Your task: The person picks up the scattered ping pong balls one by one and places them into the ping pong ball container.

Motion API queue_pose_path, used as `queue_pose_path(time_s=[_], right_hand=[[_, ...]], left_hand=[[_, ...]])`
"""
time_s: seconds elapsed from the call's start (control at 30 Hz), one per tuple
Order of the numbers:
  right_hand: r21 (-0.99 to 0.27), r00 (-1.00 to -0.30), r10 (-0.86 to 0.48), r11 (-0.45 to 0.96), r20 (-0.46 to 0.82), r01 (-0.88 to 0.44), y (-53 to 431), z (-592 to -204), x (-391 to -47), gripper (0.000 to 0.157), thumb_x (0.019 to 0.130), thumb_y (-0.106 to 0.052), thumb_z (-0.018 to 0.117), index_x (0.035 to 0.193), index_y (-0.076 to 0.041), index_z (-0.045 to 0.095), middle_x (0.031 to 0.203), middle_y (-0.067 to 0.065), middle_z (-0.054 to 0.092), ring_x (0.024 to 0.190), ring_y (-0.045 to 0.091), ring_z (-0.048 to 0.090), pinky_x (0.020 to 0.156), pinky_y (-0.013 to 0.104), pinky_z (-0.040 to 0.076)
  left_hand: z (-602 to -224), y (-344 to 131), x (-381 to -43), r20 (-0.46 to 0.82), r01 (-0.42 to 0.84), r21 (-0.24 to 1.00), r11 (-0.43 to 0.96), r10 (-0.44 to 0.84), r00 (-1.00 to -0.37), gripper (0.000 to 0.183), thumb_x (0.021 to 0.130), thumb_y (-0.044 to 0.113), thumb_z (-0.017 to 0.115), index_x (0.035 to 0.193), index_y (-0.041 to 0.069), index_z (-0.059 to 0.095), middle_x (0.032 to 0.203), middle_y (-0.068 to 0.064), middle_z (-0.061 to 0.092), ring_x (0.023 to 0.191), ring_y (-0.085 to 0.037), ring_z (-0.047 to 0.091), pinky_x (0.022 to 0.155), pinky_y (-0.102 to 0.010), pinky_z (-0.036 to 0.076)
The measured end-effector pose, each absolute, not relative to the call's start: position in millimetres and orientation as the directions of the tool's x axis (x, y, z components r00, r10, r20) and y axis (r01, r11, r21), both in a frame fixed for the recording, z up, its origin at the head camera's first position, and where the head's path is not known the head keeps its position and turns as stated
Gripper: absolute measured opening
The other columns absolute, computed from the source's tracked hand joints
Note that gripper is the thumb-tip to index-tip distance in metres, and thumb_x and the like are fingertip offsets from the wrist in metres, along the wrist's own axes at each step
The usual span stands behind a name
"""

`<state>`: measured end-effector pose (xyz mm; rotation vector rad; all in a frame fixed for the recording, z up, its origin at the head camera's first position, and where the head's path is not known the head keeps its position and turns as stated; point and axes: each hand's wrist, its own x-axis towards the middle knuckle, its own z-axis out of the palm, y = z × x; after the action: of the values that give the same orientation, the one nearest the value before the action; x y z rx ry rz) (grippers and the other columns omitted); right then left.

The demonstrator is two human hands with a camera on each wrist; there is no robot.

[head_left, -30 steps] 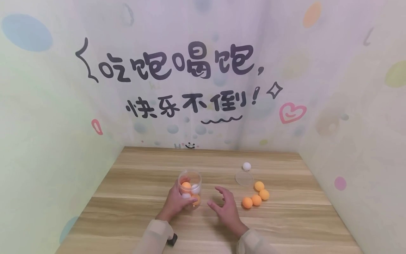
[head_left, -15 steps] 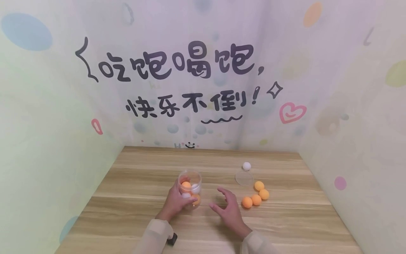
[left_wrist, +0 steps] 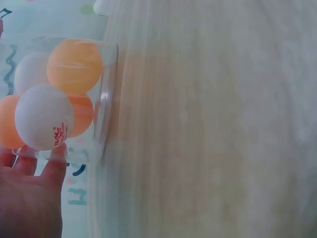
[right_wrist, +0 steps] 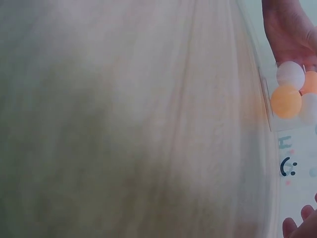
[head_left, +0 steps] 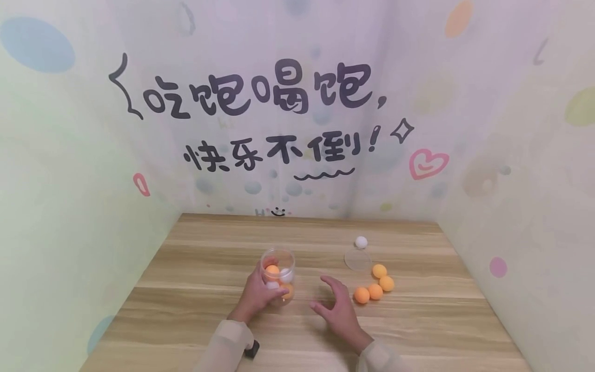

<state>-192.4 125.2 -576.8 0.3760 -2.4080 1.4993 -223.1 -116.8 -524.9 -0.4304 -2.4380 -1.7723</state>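
Note:
My left hand (head_left: 253,297) grips a clear plastic jar (head_left: 279,260), uncapped and upright on the table, its thumb across the near side. Orange and white ping-pong balls fill the lower part; an orange ball (head_left: 271,273) and a white ball (head_left: 285,275) show on top. In the left wrist view, one white ball (left_wrist: 44,117) bears red print, and fingertips (left_wrist: 55,158) press the jar wall. To the right of the jar, my right hand (head_left: 341,310) is held with thumb and fingers spread apart, nothing between them. Its fingertips (right_wrist: 290,227) enter the right wrist view's lower right corner.
Right of my right hand, several orange ping-pong balls (head_left: 375,291) lie in a curved row on the wooden table (head_left: 195,289). Behind them are a clear round lid (head_left: 358,260) and a white ball (head_left: 361,242). A printed curtain (head_left: 260,196) stands along the table's back edge.
My right hand has drifted slightly right, away from the jar. The left hand and jar stay in place, and the loose balls have not moved.

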Motion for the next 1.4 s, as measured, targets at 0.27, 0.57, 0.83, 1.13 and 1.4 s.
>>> queue_pose_path(time_s=[0.27, 0.57, 0.83, 1.13, 1.4], right_hand=[[-0.812, -0.922, -0.084, 0.448, 0.379, -0.375, 127.0, -577.3, -190.6, 0.07, 0.077, -0.026, 0.083, 0.137, -0.009, 0.052, 0.14, 0.01, 0.049, 0.13, 0.033, 0.039, 0.106, 0.057, 0.03], [-0.768, -0.909, -0.096, 0.504, 0.405, -0.395, 127.6, -578.3, -187.6, 0.071, 0.075, -0.023, 0.085, 0.136, -0.01, 0.052, 0.14, 0.011, 0.049, 0.128, 0.034, 0.04, 0.104, 0.058, 0.034], [-0.74, -0.913, -0.088, 0.557, 0.399, -0.377, 127.7, -577.0, -187.0, 0.075, 0.073, -0.025, 0.086, 0.137, -0.01, 0.052, 0.143, 0.014, 0.046, 0.131, 0.036, 0.037, 0.105, 0.061, 0.03], [-0.666, -0.893, -0.07, 0.641, 0.445, -0.382, 131.2, -578.3, -188.5, 0.078, 0.068, -0.031, 0.088, 0.135, -0.011, 0.054, 0.141, 0.018, 0.046, 0.131, 0.037, 0.036, 0.105, 0.062, 0.027], [-0.595, -0.881, -0.066, 0.714, 0.468, -0.369, 134.2, -579.5, -191.6, 0.08, 0.068, -0.038, 0.088, 0.135, -0.011, 0.053, 0.141, 0.018, 0.045, 0.133, 0.037, 0.033, 0.107, 0.062, 0.017]], left_hand=[[-527.2, -117.0, -224.0, 0.249, 0.288, 0.915, 0.284, 0.164, -0.954, 0.082, 0.068, 0.006, 0.088, 0.136, 0.005, 0.042, 0.133, -0.019, 0.052, 0.114, -0.026, 0.054, 0.097, -0.04, 0.046], [-529.4, -117.8, -225.3, 0.259, 0.299, 0.909, 0.291, 0.168, -0.951, 0.083, 0.068, 0.007, 0.088, 0.137, 0.005, 0.042, 0.134, -0.022, 0.052, 0.114, -0.026, 0.054, 0.097, -0.037, 0.046], [-535.9, -117.3, -229.1, 0.26, 0.296, 0.911, 0.287, 0.157, -0.953, 0.084, 0.067, 0.006, 0.089, 0.136, 0.006, 0.043, 0.133, -0.021, 0.052, 0.113, -0.026, 0.055, 0.097, -0.04, 0.046], [-565.7, -120.5, -246.1, 0.244, 0.278, 0.915, 0.294, 0.145, -0.959, 0.088, 0.065, 0.017, 0.092, 0.137, 0.016, 0.042, 0.135, -0.013, 0.053, 0.114, -0.021, 0.055, 0.098, -0.042, 0.047], [-566.8, -120.1, -245.8, 0.254, 0.285, 0.92, 0.268, 0.145, -0.956, 0.089, 0.065, 0.015, 0.092, 0.138, 0.014, 0.041, 0.135, -0.014, 0.052, 0.115, -0.024, 0.054, 0.098, -0.043, 0.046]])
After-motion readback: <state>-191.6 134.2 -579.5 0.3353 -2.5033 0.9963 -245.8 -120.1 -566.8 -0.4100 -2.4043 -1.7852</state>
